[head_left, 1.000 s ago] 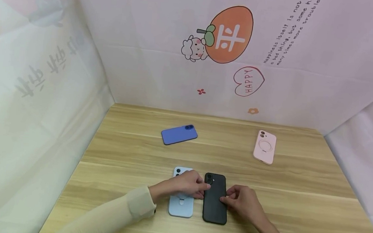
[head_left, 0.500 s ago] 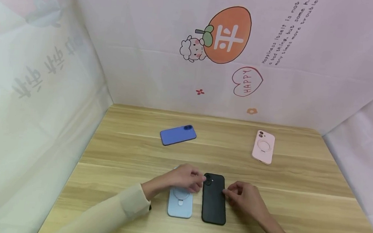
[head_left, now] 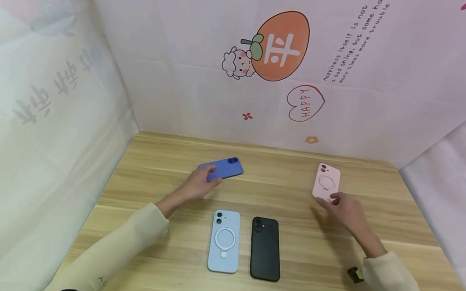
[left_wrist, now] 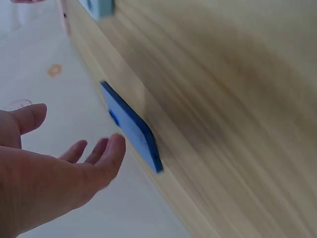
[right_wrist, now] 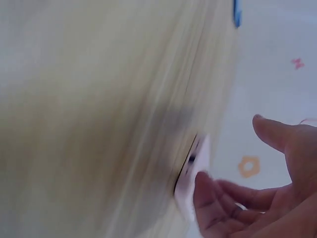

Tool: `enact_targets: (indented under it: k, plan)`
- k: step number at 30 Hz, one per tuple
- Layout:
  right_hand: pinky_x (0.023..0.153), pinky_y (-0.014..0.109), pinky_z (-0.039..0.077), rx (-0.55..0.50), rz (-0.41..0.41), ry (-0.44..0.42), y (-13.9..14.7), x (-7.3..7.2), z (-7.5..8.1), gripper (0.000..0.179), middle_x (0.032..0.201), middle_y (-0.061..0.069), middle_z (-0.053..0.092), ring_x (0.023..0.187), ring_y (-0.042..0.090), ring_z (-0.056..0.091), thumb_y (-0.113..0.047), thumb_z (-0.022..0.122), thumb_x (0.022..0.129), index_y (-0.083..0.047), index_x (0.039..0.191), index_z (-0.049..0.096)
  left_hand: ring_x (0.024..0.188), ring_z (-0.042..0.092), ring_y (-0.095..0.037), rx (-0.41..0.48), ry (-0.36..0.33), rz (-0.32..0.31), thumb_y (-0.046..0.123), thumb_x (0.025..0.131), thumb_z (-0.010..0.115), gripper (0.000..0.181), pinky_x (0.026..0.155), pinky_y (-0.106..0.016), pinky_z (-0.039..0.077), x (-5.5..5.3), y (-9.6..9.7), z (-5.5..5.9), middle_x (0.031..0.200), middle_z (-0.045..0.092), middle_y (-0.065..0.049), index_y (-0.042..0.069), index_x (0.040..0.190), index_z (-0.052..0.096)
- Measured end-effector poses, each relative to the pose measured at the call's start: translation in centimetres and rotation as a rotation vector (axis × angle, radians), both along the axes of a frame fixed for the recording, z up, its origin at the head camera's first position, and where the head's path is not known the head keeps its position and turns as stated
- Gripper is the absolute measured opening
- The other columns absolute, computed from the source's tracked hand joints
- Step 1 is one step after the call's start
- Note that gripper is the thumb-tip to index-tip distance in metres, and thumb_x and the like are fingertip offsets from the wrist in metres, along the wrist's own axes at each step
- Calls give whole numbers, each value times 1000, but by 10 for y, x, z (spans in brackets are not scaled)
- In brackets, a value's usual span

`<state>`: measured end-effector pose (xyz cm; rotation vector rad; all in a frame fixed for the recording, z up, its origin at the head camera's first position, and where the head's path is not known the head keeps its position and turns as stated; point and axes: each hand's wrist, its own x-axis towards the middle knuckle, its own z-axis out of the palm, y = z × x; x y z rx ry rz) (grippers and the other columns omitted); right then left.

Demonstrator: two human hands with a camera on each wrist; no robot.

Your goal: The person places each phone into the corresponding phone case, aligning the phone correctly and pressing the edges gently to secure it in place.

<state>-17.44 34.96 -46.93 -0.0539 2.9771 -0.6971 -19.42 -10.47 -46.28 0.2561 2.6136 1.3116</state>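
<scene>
My left hand (head_left: 195,184) hovers over the near left end of a blue phone (head_left: 229,167), fingers and thumb spread apart. In the left wrist view a gap shows between the thumb and the blue phone (left_wrist: 131,124); the fingertips come close to it, and contact is unclear. At the lower end of a pink phone (head_left: 328,178) with a ring on its back is my right hand (head_left: 349,212). Its thumb stands well away from the fingers in the right wrist view, where the fingertips overlap the pink phone (right_wrist: 190,186). Both phones lie back up.
Nearer on the wooden table (head_left: 148,248), a light blue phone (head_left: 223,264) with a ring stand and a black phone (head_left: 266,254) lie side by side, slightly apart. Printed white cloth (head_left: 188,92) rises behind the table and at both sides.
Both hands have left the light blue and black phones. The left hand has moved up and left to the blue phone, the right hand up and right to the pink one.
</scene>
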Motion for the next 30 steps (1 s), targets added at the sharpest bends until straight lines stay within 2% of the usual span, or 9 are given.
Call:
enact_targets:
  k: [2, 4, 7, 9, 11, 14, 18, 23, 30]
  plan:
    - [68, 49, 56, 51, -2, -22, 9, -11, -1, 76, 92, 32, 69, 81, 41, 66, -58, 62, 102, 17, 104, 64, 142, 50, -44, -62, 26, 25, 24, 107, 63, 60, 117, -55, 44, -9, -5, -1, 155, 49, -29, -6, 155, 43]
    - [71, 54, 54, 86, -4, -37, 17, -19, -1, 78, 92, 35, 66, 84, 47, 63, -61, 57, 104, 16, 97, 64, 143, 48, -44, -119, 48, 31, 25, 107, 63, 62, 119, -56, 42, -18, -9, -2, 156, 47, -29, -6, 156, 42]
    - [70, 53, 51, 106, -14, -72, 24, -29, -3, 79, 87, 33, 64, 79, 44, 59, -64, 50, 105, 11, 83, 62, 145, 45, -44, -191, 65, 9, 26, 107, 63, 64, 122, -55, 39, -30, -10, -3, 158, 45, -29, -7, 156, 41]
    - [69, 51, 51, 113, -20, -92, 27, -34, -5, 81, 80, 30, 63, 75, 41, 58, -66, 47, 105, 8, 74, 59, 147, 44, -44, -230, 70, -17, 27, 107, 63, 65, 123, -55, 37, -37, -9, -3, 159, 44, -29, -8, 157, 40]
    - [63, 40, 45, 117, -36, -113, 27, -40, -8, 77, 69, 17, 57, 67, 30, 52, -68, 46, 104, -1, 66, 50, 148, 41, -45, -278, 70, -34, 30, 107, 63, 68, 124, -54, 36, -43, -6, -6, 160, 42, -30, -9, 157, 38]
    - [64, 37, 40, 123, -55, -139, 24, -48, -12, 76, 70, 15, 55, 75, 33, 50, -72, 45, 103, -6, 66, 47, 148, 41, -46, -354, 56, -44, 33, 105, 66, 75, 123, -55, 37, -49, -1, -10, 161, 40, -31, -9, 159, 35]
    - [67, 38, 40, 110, -80, -166, 22, -56, -15, 83, 88, 24, 59, 91, 39, 48, -75, 43, 102, 4, 84, 60, 144, 43, -47, -440, 52, -75, 37, 102, 70, 83, 122, -56, 38, -52, 6, -16, 158, 41, -32, -9, 160, 32]
    - [64, 39, 44, 109, -120, -216, 18, -64, -15, 98, 101, 33, 48, 87, 38, 48, -80, 42, 99, 16, 110, 57, 135, 50, -45, -552, 106, -110, 40, 100, 73, 81, 117, -56, 43, -56, 13, -20, 149, 47, -32, -11, 154, 39]
    - [65, 40, 44, 108, -179, -259, 9, -68, -14, 100, 107, 34, 41, 88, 39, 47, -78, 48, 97, 19, 120, 52, 122, 52, -39, -634, 137, -106, 39, 99, 75, 72, 105, -52, 52, -58, 23, -21, 135, 51, -28, -13, 143, 52]
